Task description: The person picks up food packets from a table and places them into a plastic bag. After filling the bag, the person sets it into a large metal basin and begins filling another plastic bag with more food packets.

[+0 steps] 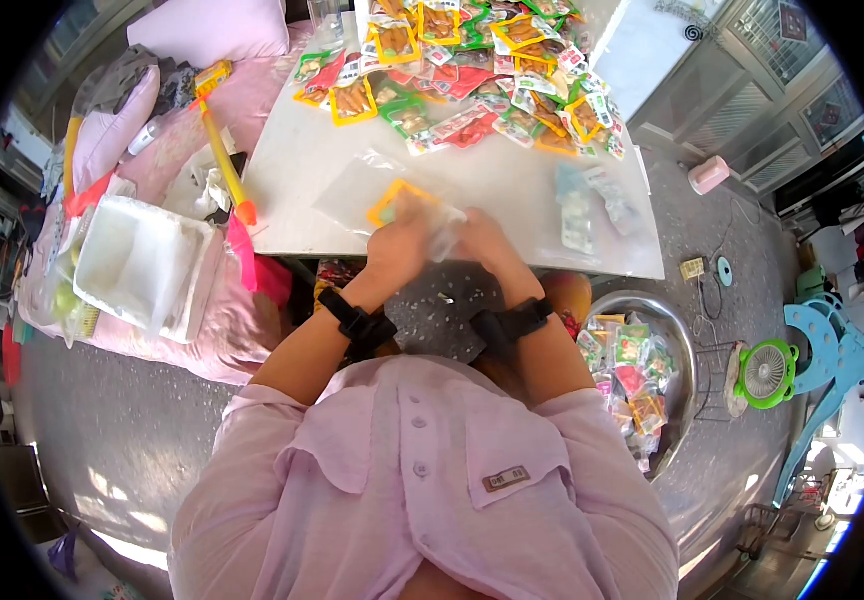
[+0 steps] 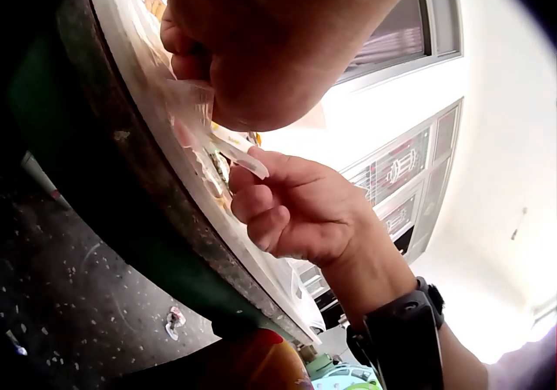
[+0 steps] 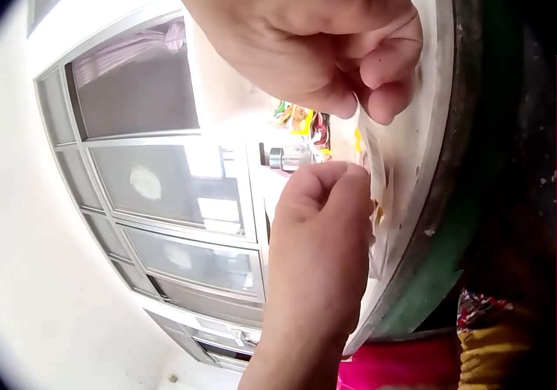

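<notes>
A clear plastic bag [image 1: 347, 190] lies at the table's near edge, with a yellow-edged snack packet [image 1: 384, 207] showing in it. My left hand [image 1: 402, 243] grips the bag beside the packet, fingers curled in. The right hand [image 1: 487, 242] pinches the bag's edge between thumb and fingertips. In the left wrist view, a pale strip of the bag [image 2: 237, 153] runs from the left fist to the right hand [image 2: 300, 206]. Seen from the right wrist, the two hands are close together, with the bag's upright edge [image 3: 374, 160] between them.
Many snack packets [image 1: 452, 90] are heaped at the table's far side. Clear bags [image 1: 577, 215] lie on the right. A metal basin [image 1: 687, 385] of packets stands on the floor at right, near a green fan [image 1: 767, 373]. A white foam box [image 1: 137, 265] sits on the bed.
</notes>
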`<state>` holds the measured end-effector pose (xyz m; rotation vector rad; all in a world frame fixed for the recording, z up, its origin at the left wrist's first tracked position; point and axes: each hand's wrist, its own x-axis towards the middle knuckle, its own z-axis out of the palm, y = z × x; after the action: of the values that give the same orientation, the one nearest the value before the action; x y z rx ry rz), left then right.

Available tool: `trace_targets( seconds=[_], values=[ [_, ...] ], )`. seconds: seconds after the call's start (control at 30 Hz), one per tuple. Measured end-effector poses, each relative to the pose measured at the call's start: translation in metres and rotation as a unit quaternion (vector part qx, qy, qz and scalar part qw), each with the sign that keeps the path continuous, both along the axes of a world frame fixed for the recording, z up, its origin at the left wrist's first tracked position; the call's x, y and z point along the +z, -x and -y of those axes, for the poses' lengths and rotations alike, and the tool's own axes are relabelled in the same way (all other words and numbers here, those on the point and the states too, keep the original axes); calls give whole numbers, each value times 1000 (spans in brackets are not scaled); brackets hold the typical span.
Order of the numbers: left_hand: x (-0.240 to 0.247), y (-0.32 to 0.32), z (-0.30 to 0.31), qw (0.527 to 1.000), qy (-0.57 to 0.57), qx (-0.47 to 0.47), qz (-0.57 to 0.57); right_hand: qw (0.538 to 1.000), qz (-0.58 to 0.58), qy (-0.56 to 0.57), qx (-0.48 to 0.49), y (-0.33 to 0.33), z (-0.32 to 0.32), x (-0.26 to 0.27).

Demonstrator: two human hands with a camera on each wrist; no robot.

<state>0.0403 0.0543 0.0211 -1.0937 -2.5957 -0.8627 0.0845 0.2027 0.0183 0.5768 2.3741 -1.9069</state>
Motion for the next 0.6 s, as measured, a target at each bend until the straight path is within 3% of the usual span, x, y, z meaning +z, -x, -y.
trace_targets(
  seconds=[0.1, 0.2, 0.3, 0.4, 0.5, 0.57, 0.6],
  values=[
    [-9, 3, -1, 1000, 0, -2, 8, 999, 35, 0, -4, -3, -4, 12],
    [-15, 4, 0, 999, 15, -29, -1, 994, -19, 80, -70, 8, 6, 9],
    [-17, 7, 0, 999, -9, -35, -20, 993, -7, 70, -90, 15, 18, 21],
    [-21, 14, 4, 999, -34, -29, -30, 972, -35, 231, -12, 21, 9, 5],
    [-26, 20, 10, 996, -66, -39, -54, 989, -65, 136, 12, 11, -27, 19],
    [-29, 20, 9, 993, -83, -46, -76, 990, -89, 101, -42, 11, -57, 29],
    [-30, 21, 8, 991, -85, -45, -88, 990, -132, -20, -47, 21, -85, 8]
  ],
)
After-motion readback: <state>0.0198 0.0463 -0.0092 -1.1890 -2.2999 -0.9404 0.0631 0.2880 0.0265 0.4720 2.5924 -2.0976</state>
